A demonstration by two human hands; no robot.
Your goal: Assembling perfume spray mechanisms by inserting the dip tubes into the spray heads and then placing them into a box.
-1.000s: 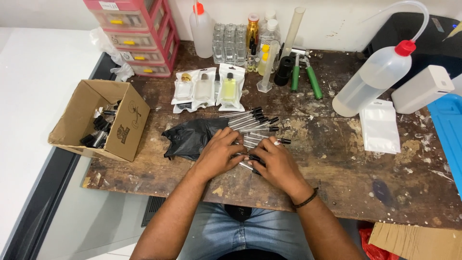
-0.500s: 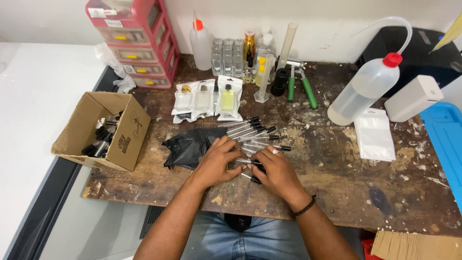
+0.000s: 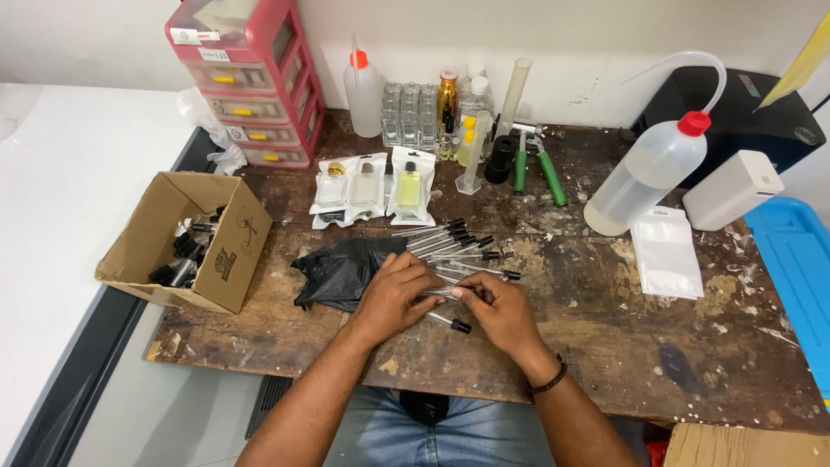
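My left hand (image 3: 393, 298) and my right hand (image 3: 497, 311) meet over a worn wooden table (image 3: 605, 346). Between their fingertips they pinch a thin clear glass vial with a black cap (image 3: 443, 295). Another such vial (image 3: 450, 323) lies just below the hands. Several more capped vials (image 3: 450, 242) lie fanned out just beyond the fingers. A crumpled black plastic bag (image 3: 341, 270) lies under and left of my left hand.
An open cardboard box (image 3: 220, 255) with more vials stands at the left. Bagged perfume bottles (image 3: 367, 186), glass bottles, a measuring cylinder (image 3: 514, 95), green-handled pliers (image 3: 536, 164), a wash bottle (image 3: 644, 173), a white pouch (image 3: 666, 255) and red drawers (image 3: 255, 82) sit further back. A blue tray (image 3: 800, 277) is at the right.
The view has shifted slightly. My hands stay together at the vials, fingers working on one vial; the right hand has drawn a little towards me.
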